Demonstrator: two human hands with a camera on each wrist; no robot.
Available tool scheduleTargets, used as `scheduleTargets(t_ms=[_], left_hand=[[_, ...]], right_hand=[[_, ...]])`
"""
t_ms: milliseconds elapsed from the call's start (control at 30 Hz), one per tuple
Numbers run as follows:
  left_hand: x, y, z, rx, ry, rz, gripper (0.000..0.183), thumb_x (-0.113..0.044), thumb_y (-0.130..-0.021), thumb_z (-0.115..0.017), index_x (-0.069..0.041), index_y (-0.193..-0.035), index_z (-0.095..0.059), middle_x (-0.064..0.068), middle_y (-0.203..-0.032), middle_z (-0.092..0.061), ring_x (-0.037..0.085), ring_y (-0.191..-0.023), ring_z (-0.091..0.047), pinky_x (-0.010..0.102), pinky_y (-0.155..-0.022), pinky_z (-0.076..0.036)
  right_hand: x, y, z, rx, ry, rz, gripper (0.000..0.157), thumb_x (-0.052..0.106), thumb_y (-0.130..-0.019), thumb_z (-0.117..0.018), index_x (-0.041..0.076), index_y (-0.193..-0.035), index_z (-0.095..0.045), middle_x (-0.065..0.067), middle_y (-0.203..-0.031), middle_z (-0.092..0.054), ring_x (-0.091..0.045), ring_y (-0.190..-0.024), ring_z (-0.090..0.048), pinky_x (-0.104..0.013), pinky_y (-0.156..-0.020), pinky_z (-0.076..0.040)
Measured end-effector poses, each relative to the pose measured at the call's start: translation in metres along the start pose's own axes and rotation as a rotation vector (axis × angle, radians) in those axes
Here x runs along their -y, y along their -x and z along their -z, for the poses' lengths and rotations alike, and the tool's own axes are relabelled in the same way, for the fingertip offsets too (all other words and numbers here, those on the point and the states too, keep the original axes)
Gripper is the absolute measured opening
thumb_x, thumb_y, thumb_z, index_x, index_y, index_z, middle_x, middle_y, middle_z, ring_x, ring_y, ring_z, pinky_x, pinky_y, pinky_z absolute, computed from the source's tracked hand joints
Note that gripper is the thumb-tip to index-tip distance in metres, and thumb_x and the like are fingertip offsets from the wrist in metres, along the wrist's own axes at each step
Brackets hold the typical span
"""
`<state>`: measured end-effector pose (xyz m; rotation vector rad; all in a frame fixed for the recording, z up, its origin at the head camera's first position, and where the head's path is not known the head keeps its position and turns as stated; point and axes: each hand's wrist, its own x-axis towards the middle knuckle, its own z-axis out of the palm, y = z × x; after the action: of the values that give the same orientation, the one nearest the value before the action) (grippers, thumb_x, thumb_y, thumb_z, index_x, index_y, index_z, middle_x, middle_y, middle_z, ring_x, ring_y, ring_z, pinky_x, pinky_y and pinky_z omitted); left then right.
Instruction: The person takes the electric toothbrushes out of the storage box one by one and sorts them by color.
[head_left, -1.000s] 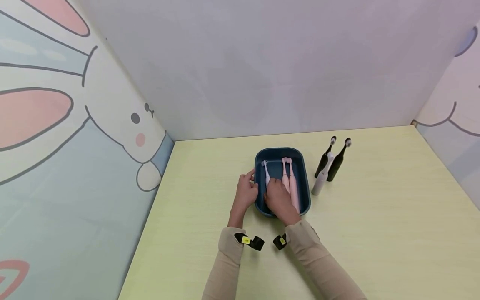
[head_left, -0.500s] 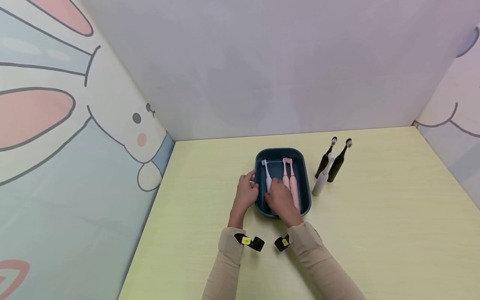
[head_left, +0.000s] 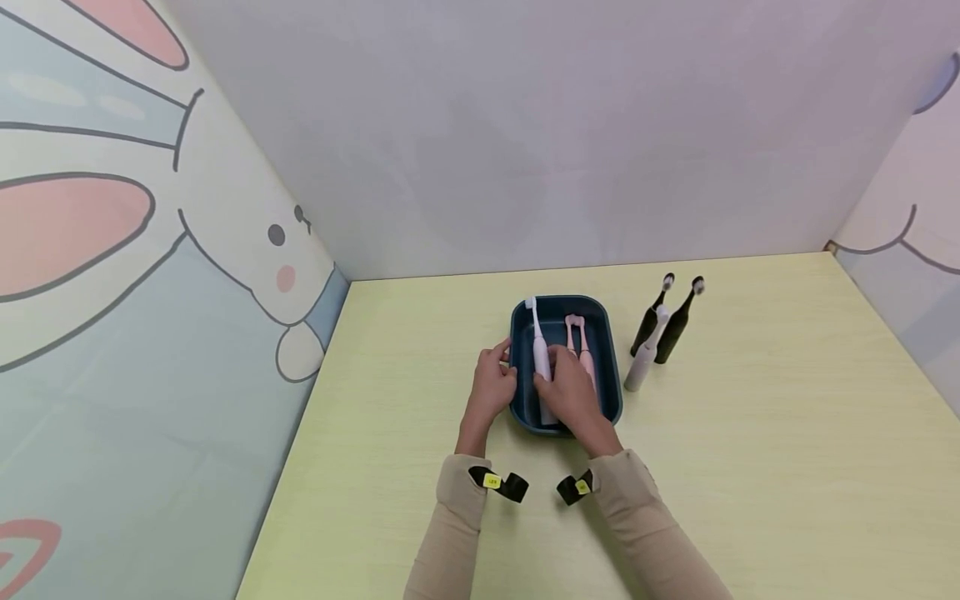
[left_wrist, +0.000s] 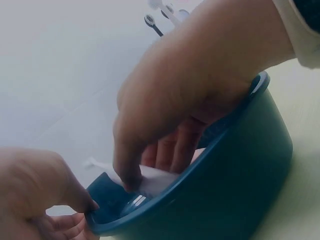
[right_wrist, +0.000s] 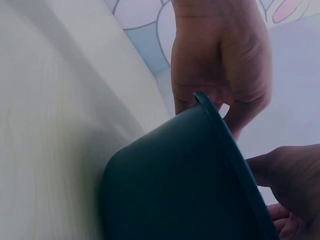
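A dark blue plastic bin (head_left: pixel 553 320) stands on the table in the head view. My left hand (head_left: pixel 492 383) pinches its left rim, thumb over the edge and fingers outside. Inside the bin, my right hand (head_left: pixel 572 392) holds a pale lilac electric toothbrush (head_left: pixel 542 358) by its handle. That toothbrush tilts head-up, its brush head overlapping the far rim in the head view. The left wrist view shows thumb and fingers around the toothbrush handle (left_wrist: pixel 157 181). Two pink electric toothbrushes (head_left: pixel 586 359) lie on the bin's right side, partly hidden by the right hand.
Right of the bin, two black electric toothbrushes (head_left: pixel 673 332) and a whitish one (head_left: pixel 640 367) stand upright on the pale wooden table (head_left: pixel 787 400). A plain wall (head_left: pixel 525 150) rises behind, and a wall with a rabbit drawing (head_left: pixel 225 192) is at the left.
My right hand has drawn the lilac toothbrush up from the bin floor, bringing its head toward the far rim. The left hand stays on the bin's left rim.
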<state>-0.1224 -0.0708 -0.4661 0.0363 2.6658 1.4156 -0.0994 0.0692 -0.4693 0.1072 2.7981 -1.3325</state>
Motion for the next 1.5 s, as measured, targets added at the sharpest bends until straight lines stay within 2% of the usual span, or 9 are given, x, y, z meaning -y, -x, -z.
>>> scheduleTargets(t_ms=[300,633,867,1067,1500], left_hand=[[-0.001,0.001,0.0,-0.003,0.004,0.016,0.051,-0.002,-0.091,-0.052,-0.007,-0.142,-0.046,0.014,-0.113,-0.05,0.018,-0.081,-0.053,0.031,-0.072,-0.048],[-0.001,0.001,0.0,-0.012,-0.013,-0.005,0.05,-0.001,-0.091,-0.052,-0.005,-0.14,-0.047,0.015,-0.111,-0.051,0.018,-0.079,-0.053,0.032,-0.072,-0.048],[0.0,-0.001,0.0,-0.022,-0.016,-0.016,0.05,0.0,-0.09,-0.052,-0.005,-0.139,-0.048,0.015,-0.109,-0.051,0.018,-0.079,-0.054,0.03,-0.071,-0.048],[0.001,-0.002,0.0,-0.024,-0.014,-0.009,0.049,-0.001,-0.091,-0.052,-0.006,-0.14,-0.048,0.015,-0.11,-0.051,0.017,-0.079,-0.053,0.031,-0.072,-0.047],[0.004,-0.005,-0.002,-0.011,-0.009,-0.019,0.05,-0.001,-0.091,-0.052,-0.005,-0.141,-0.047,0.014,-0.109,-0.05,0.017,-0.08,-0.053,0.031,-0.073,-0.046]], right_hand=[[0.002,0.007,0.007,-0.06,-0.141,0.08,0.053,0.018,-0.088,-0.066,0.004,-0.134,-0.045,-0.015,-0.12,-0.058,-0.026,-0.099,-0.057,-0.043,-0.083,-0.053],[0.002,0.019,0.016,-0.157,-0.213,0.164,0.053,0.015,-0.087,-0.068,0.005,-0.134,-0.045,-0.015,-0.121,-0.056,-0.028,-0.102,-0.059,-0.045,-0.085,-0.054],[-0.001,0.025,0.015,-0.248,-0.254,0.271,0.051,0.011,-0.086,-0.07,0.004,-0.131,-0.047,-0.017,-0.116,-0.059,-0.029,-0.096,-0.063,-0.045,-0.08,-0.055],[-0.003,0.031,0.017,-0.326,-0.295,0.329,0.052,0.007,-0.084,-0.071,0.002,-0.13,-0.048,-0.018,-0.113,-0.06,-0.028,-0.092,-0.064,-0.044,-0.076,-0.056],[-0.011,0.043,0.023,-0.437,-0.357,0.405,0.054,0.001,-0.079,-0.074,0.0,-0.129,-0.052,-0.018,-0.114,-0.061,-0.027,-0.098,-0.061,-0.045,-0.08,-0.054]])
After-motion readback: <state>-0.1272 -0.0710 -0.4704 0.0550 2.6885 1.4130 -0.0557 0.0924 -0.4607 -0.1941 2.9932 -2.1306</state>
